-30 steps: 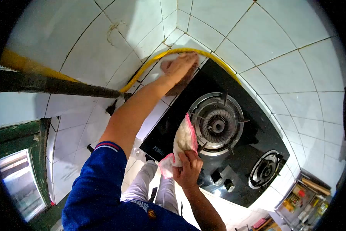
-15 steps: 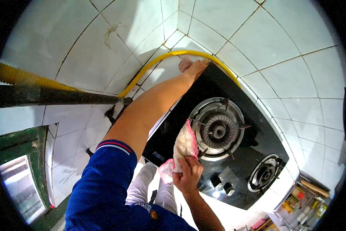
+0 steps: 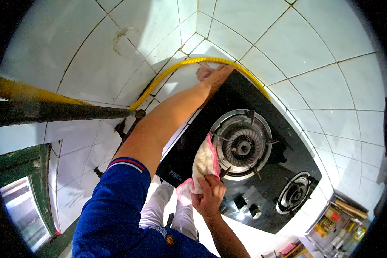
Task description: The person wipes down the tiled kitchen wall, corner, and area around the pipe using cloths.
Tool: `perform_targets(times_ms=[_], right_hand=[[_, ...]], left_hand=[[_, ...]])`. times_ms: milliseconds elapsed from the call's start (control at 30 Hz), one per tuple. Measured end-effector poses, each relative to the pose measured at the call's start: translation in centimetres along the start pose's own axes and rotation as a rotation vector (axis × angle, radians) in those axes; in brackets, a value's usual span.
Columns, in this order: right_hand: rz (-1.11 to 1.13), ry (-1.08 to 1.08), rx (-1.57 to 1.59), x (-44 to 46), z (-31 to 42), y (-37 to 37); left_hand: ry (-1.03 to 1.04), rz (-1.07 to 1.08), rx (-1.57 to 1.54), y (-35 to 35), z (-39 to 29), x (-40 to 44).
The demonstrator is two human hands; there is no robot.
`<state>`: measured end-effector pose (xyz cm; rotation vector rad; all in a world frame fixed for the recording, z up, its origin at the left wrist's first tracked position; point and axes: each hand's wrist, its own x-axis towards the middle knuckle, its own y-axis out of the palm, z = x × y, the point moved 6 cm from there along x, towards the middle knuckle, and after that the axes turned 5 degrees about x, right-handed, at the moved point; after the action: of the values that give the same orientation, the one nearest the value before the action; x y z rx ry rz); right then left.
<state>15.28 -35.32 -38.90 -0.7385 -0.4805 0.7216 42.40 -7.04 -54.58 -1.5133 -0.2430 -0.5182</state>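
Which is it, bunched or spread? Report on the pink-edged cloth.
Bunched, not spread: the cloth is gathered into a narrow bundle in the right hand, with no wide flat sheet showing.

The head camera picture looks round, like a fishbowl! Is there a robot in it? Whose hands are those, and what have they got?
No robot here, just a person using two bare hands. The camera sits on that person's head and looks forward and down, so you see almost what they see.

The big black stove has a large burner, a small burner and two knobs. A yellow hose curves around behind it.

The right hand grips a pale cloth with a pink edge, beside the large burner. The left hand reaches to the stove's far corner, near the hose. Something pinkish shows next to it, but it's too unclear to say what.
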Motion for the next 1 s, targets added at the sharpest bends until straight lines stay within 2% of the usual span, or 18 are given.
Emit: perform_targets(times_ms=[33, 67, 133, 200, 233, 300, 333, 400, 433, 500, 633, 733, 800, 833, 900, 933, 1000], right_hand=[[0.002, 0.003, 0.004, 0.0, 0.0, 0.0], [0.003, 0.004, 0.003, 0.1, 0.1, -0.1], [-0.005, -0.001, 0.003, 0.3, 0.3, -0.2], [-0.004, 0.005, 0.004, 0.4, 0.4, -0.3], [0.0, 0.011, 0.009, 0.4, 0.4, -0.3], [0.003, 0.007, 0.015, 0.5, 0.4, -0.4], [0.006, 0.002, 0.021, 0.5, 0.4, -0.4], [0.007, 0.01, 0.015, 0.1, 0.1, -0.1], [0.007, 0.017, 0.009, -0.1, -0.1, 0.0], [0.012, 0.017, 0.007, -0.1, -0.1, 0.0], [0.02, 0.009, 0.01, 0.0, 0.0, 0.0], [0.017, 0.016, 0.022, 0.4, 0.3, -0.2], [0.016, 0.013, 0.027, 0.2, 0.3, -0.1], [0.009, 0.013, 0.029, 0.2, 0.2, -0.2], [-0.003, 0.004, 0.03, 0.3, 0.3, -0.3], [-0.011, -0.002, 0.031, 0.3, 0.3, -0.3], [-0.013, -0.006, 0.031, 0.3, 0.2, -0.3]], left_hand=[[-0.072, -0.026, -0.144, 0.7, 0.4, 0.0], [0.014, 0.266, 0.172, 2.3, -0.2, 0.3], [0.103, 0.555, 0.488, 3.5, -0.5, -0.1], [0.097, 0.652, 0.757, 0.8, -0.6, 0.6], [0.098, 0.652, 0.756, 0.6, -0.6, 0.5], [-0.007, 0.423, 0.524, 0.0, -0.2, 0.9], [-0.007, 0.422, 0.525, 0.3, 0.1, 0.9], [0.07, 0.169, 0.469, -1.4, -0.5, 1.6], [0.07, 0.166, 0.468, -1.6, -0.5, 2.0], [0.005, 0.329, 0.183, -2.8, -0.4, 3.2], [0.061, 0.234, 0.132, -2.4, -0.1, 3.3], [0.019, 0.206, 0.315, -0.2, 0.7, 2.9], [-0.047, 0.363, 0.167, -0.6, 1.2, 2.6], [-0.047, 0.362, 0.17, -1.3, 1.1, 2.7], [-0.175, 0.302, 0.213, -2.9, 1.6, 2.9], [-0.172, 0.303, 0.214, -3.5, 1.4, 3.1], [-0.422, 0.312, 0.224, -4.4, 2.5, 2.9]])
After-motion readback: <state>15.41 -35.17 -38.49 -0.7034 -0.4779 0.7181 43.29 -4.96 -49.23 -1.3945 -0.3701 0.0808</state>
